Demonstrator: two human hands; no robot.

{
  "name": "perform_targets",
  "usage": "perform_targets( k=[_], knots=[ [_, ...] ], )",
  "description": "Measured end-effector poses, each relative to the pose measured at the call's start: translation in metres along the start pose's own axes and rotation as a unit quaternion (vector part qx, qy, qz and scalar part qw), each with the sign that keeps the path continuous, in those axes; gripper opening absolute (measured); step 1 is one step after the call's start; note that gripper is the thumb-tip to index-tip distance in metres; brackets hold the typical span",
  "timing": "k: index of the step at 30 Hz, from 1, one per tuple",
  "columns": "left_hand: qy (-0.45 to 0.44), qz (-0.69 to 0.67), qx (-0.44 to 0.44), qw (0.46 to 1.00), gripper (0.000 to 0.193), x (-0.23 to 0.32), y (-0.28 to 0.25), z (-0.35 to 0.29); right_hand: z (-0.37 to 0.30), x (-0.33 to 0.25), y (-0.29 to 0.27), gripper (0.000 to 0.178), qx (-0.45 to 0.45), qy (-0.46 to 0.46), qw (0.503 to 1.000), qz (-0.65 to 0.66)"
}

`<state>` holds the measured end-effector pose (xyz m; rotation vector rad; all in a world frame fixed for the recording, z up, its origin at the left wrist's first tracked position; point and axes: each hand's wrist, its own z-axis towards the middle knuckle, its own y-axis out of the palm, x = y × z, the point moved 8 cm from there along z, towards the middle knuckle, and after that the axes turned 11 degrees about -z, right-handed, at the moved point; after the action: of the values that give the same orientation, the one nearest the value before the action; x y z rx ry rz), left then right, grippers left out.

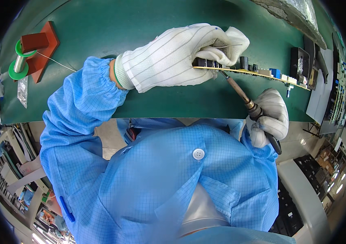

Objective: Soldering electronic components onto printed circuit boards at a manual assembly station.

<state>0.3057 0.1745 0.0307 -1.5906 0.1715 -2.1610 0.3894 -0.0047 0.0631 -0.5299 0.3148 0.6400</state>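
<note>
My left hand (173,57), in a white striped glove, is closed around the left end of a circuit board (255,73). The board is seen nearly edge-on above the table, with black cylindrical parts, a blue block and white connectors on its upper side. A thin wire (233,45) sticks out by the left fingers; its other end is hidden. In my right hand (271,114), also gloved, a soldering iron (238,90) is gripped by its dark handle. Its tip points up and left to the board's underside beside the left fingertips, and whether it touches cannot be made out.
On the green table (112,34), a solder spool (19,64) with green flanges sits on a red-brown stand (42,53), its wire trailing right. A small clear bag (22,92) lies below it. At right stand a black box (299,63) and a rack of boards (339,95).
</note>
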Motion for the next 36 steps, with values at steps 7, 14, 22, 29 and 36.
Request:
perform_targets(
  k=[7,14,22,29,36],
  knots=[
    [-0.02,0.002,0.005,1.0,0.04,-0.001,-0.001,0.0,-0.002,0.0,0.0,0.019,-0.003,0.012,1.0,0.003],
    [0.005,-0.001,0.011,1.0,0.042,0.004,0.0,0.0,-0.002,-0.001,-0.001,0.017,-0.003,0.001,1.0,0.007],
    [0.018,-0.025,0.022,0.999,0.044,0.01,-0.002,0.002,-0.002,0.0,-0.002,0.017,-0.008,0.013,1.0,0.011],
    [0.01,0.01,0.002,1.0,0.043,0.008,-0.002,0.001,-0.004,0.002,-0.004,0.018,-0.042,-0.013,0.999,0.005],
    [-0.002,0.021,-0.019,1.0,0.043,0.01,0.0,0.004,-0.005,0.0,-0.002,0.018,-0.001,0.018,1.0,0.006]
  ],
)
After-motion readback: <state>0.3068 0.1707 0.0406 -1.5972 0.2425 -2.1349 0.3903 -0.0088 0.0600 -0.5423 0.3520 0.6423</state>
